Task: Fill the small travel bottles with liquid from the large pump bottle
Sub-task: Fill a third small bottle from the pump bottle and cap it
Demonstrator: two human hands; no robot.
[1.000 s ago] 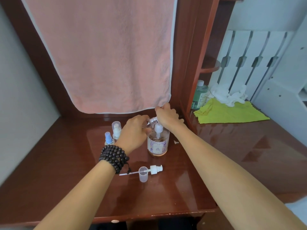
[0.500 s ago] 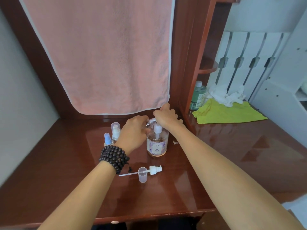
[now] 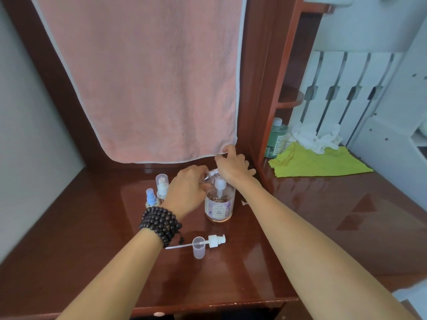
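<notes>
The large clear pump bottle [image 3: 219, 204] with a patterned label stands on the brown desk [image 3: 92, 239]. My left hand [image 3: 187, 190], beads on its wrist, grips a small clear travel bottle [image 3: 211, 174], tilted with its open neck by the pump's spout. My right hand [image 3: 233, 167] rests on top of the white pump head, fingers spread. A removed small pump top [image 3: 215, 240] with its long tube lies near a clear cap [image 3: 199, 247] in front. Two small spray bottles, one with a blue nozzle [image 3: 151, 198] and one with a clear cover [image 3: 162, 184], stand to the left.
A pink towel [image 3: 147, 77] hangs behind the bottles. A wooden shelf upright [image 3: 275, 100] rises just right of my hands. Beyond it lie a green bottle [image 3: 276, 138], a yellow-green cloth [image 3: 318, 165] and crumpled white tissue [image 3: 316, 137].
Both hands and the bottles stay in the same place; the pump head looks slightly lower than a second ago. The view has shifted a little.
</notes>
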